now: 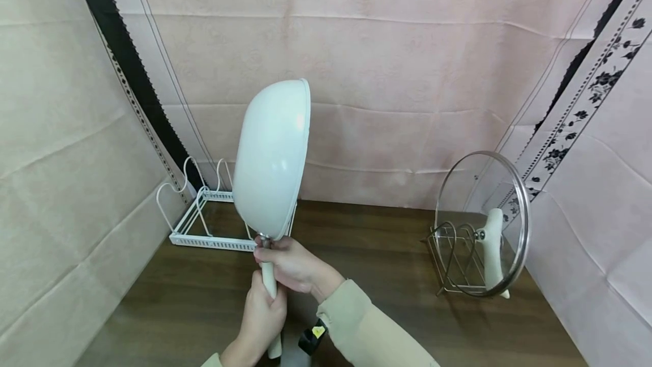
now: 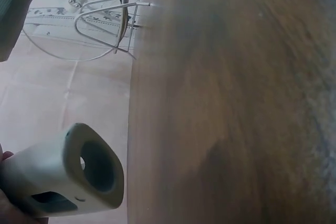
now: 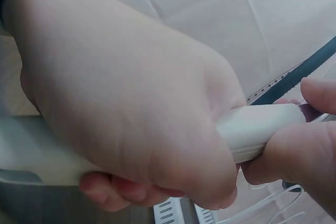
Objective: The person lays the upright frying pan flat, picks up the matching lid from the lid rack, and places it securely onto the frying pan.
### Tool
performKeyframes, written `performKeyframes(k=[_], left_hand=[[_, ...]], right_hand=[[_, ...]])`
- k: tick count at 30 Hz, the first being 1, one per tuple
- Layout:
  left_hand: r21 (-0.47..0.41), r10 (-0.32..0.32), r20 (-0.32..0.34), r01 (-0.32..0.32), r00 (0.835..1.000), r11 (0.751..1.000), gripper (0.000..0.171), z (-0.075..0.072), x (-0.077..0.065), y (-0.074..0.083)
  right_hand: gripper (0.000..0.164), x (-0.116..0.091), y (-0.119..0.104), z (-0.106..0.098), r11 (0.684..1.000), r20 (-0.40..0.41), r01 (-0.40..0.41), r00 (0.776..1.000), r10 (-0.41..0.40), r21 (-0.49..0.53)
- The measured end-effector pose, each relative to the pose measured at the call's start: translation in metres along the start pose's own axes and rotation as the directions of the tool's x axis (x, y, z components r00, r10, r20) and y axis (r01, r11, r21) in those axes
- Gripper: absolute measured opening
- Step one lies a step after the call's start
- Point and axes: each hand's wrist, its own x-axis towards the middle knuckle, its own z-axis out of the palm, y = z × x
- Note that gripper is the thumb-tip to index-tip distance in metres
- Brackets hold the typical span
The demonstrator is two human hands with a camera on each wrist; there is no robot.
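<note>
A white wok (image 1: 272, 157) is raised on its side, its bowl upward and its handle pointing down. My left hand (image 1: 265, 310) grips the white handle (image 3: 257, 129) around its middle. Higher up, my right hand (image 1: 297, 268) pinches the handle close to where it joins the bowl. In the right wrist view the left hand (image 3: 142, 108) wraps the handle, and the right hand's fingertips (image 3: 294, 150) press it near its narrow end. The handle's hollow butt end (image 2: 94, 171) shows in the left wrist view.
A white wire rack (image 1: 214, 242) stands at the back left, partly behind the wok. On the right, a small wire stand (image 1: 460, 287) holds a glass lid (image 1: 522, 231) upright, with a white lid handle (image 1: 492, 248). Cloth walls (image 1: 382, 72) enclose the brown wooden tabletop (image 1: 367, 242).
</note>
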Motion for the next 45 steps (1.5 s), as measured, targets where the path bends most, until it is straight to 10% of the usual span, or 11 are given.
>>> performKeyframes(k=[21, 45], left_hand=[[-0.058, 0.061, 0.034, -0.059, 0.998, 0.997, 0.03, 0.006, 0.005, 0.017], [-0.118, 0.094, 0.106, -0.081, 0.99, 0.99, 0.021, 0.038, 0.009, 0.026]], right_hand=[[0.018, -0.018, -0.023, 0.002, 0.993, 0.056, 0.086, 0.995, -0.082, -0.081], [0.01, -0.039, -0.03, -0.023, 0.994, -0.105, 0.098, 0.989, -0.104, -0.057]])
